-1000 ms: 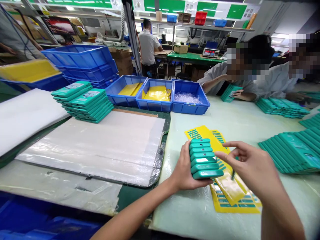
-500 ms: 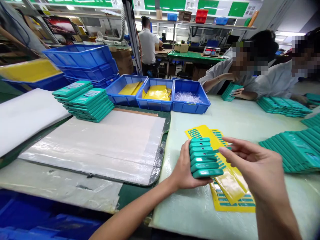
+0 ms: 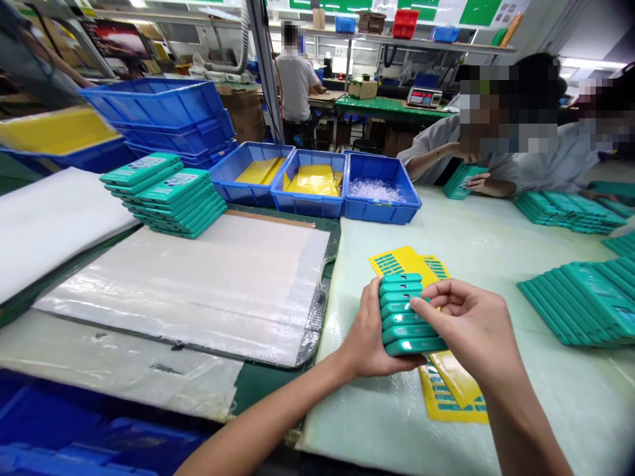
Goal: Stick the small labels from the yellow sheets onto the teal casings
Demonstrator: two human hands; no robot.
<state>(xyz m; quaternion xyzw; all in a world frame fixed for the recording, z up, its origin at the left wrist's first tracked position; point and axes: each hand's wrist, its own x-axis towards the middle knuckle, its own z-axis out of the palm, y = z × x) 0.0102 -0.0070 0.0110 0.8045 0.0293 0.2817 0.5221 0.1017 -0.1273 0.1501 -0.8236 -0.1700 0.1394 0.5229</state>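
My left hand [image 3: 370,330] is wrapped round a stack of green device cases [image 3: 409,347], held with their narrow ends facing me above the table. The fingers of my right hand [image 3: 461,317] are pinched, thumb and fingertips against the right side of the stack, about mid-height. Whatever lies between those fingertips is hidden. Beneath the stack, yellow sheets [image 3: 459,377] with rows of small green strip stickers overlap on the table.
More green cases [image 3: 585,304] lean in a row at the right, and another pile [image 3: 169,198] stands on the white mat [image 3: 198,284]. Blue bins [image 3: 380,211] line the back, with yellow sheets and clear bits inside. A co-worker's hand [image 3: 476,182] holds green cases across the table.
My right hand has moved left and closed in on the stack. A thin green strip that showed at its fingertips is now out of sight. My left hand has barely moved.
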